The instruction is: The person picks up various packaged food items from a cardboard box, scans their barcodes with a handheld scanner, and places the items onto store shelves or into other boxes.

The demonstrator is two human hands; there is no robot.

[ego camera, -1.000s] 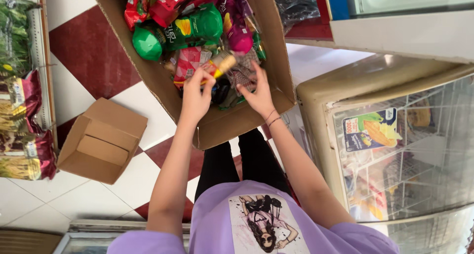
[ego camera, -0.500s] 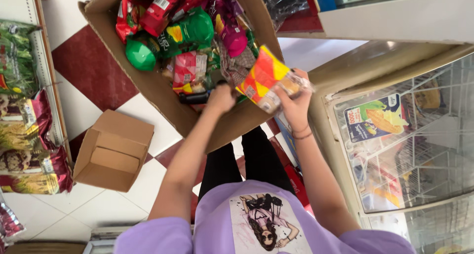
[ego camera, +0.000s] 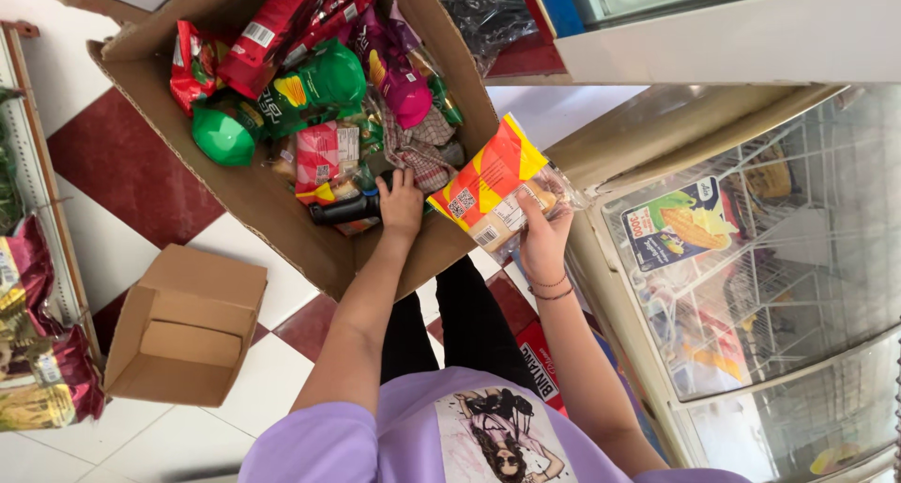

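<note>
A big open cardboard box (ego camera: 253, 197) full of snack packets and green canisters stands on the floor in front of me. My right hand (ego camera: 546, 239) holds an orange, red and yellow snack packet (ego camera: 493, 190) with a clear end, lifted over the box's right wall. My left hand (ego camera: 401, 204) reaches into the box and rests on a dark tube-shaped item (ego camera: 345, 209) lying beside a red and white packet (ego camera: 324, 156). Two green canisters (ego camera: 314, 89) lie further back in the box.
A small empty cardboard box (ego camera: 183, 325) sits on the red and white tiled floor at left. A rack of snack bags (ego camera: 33, 352) lines the left edge. A glass-topped chest freezer (ego camera: 751, 267) stands close at right.
My right hand has carried the orange packet up out of the box toward the right. My left hand let go of it and went back down into the box.
</note>
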